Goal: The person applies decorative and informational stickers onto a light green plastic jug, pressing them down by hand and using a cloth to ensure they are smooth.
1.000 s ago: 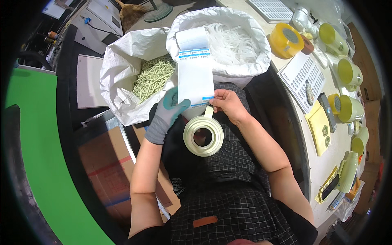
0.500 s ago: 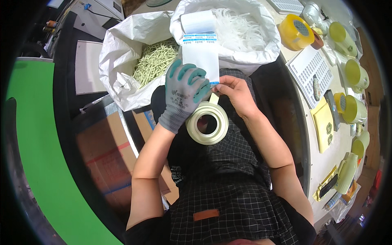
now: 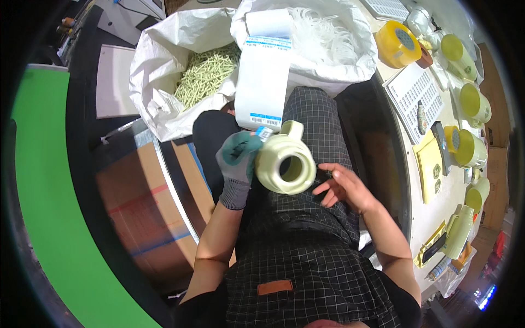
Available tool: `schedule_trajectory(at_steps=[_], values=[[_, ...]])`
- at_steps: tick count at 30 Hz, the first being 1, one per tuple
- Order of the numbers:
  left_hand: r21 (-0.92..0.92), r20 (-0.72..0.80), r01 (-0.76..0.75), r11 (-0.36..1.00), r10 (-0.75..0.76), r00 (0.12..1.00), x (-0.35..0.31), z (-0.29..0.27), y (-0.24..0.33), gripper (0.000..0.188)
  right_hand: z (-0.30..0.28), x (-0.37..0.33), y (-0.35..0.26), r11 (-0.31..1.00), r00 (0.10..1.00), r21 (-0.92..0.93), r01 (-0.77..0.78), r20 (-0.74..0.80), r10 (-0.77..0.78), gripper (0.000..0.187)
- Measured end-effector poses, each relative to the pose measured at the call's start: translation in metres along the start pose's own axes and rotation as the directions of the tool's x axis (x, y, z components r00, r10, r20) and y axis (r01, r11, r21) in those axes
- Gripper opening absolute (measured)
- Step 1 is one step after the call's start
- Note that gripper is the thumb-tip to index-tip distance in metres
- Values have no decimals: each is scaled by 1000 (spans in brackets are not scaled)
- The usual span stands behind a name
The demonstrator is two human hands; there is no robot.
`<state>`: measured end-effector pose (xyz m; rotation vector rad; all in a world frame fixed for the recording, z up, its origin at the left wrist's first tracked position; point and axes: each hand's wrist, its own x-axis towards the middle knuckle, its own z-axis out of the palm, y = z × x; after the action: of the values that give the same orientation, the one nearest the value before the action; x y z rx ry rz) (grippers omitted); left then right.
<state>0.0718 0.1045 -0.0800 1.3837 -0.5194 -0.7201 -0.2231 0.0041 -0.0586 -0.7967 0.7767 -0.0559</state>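
Note:
A pale green plastic jug-shaped body (image 3: 268, 177) with a side handle and a round hole rests at my lap, its handle pointing away from me. My left hand (image 3: 239, 156), in a grey and teal glove, is closed at its left side, with a small blue-and-white label (image 3: 265, 133) pinched at the fingertips. Whether the glove also grips the body is hard to see. My bare right hand (image 3: 345, 188) is off to the right of the body, fingers apart and holding nothing. A hanging strip of white labels (image 3: 263, 82) ends just beyond the handle.
White sacks hold pale green sticks (image 3: 208, 75) and clear plastic rings (image 3: 322, 44). On the right-hand table (image 3: 402, 117) are a yellow tape roll (image 3: 398, 44), printed sheets, yellow packets and several green jug bodies (image 3: 474, 103). Cardboard boxes (image 3: 145, 210) stand at lower left.
Both hands have drawn back toward me from the label strip. A label is now in my left fingers. The green body has tilted and turned, and my right hand has opened and moved right.

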Motion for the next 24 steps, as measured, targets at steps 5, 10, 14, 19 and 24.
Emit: schedule_trajectory(at_steps=[5, 10, 14, 19, 24], values=[[144, 463, -252, 957, 160, 872, -57, 34, 38, 21, 43, -19, 31, 924, 997, 383, 24, 61, -51, 106], [149, 310, 1, 989, -48, 950, -61, -13, 52, 22, 50, -29, 37, 964, 962, 15, 266, -68, -264, 120], [-108, 84, 225, 968, -217, 973, -32, -49, 62, 15, 58, -27, 35, 764, 891, -512, 393, 7, -453, 129], [20, 104, 244, 969, -245, 964, -23, -67, 67, 12, 54, -19, 47, 584, 874, -721, 374, 63, -482, 127], [14, 78, 280, 960, -281, 957, -25, -67, 67, 12, 55, -18, 45, 467, 838, -784, 409, 120, -532, 125]])
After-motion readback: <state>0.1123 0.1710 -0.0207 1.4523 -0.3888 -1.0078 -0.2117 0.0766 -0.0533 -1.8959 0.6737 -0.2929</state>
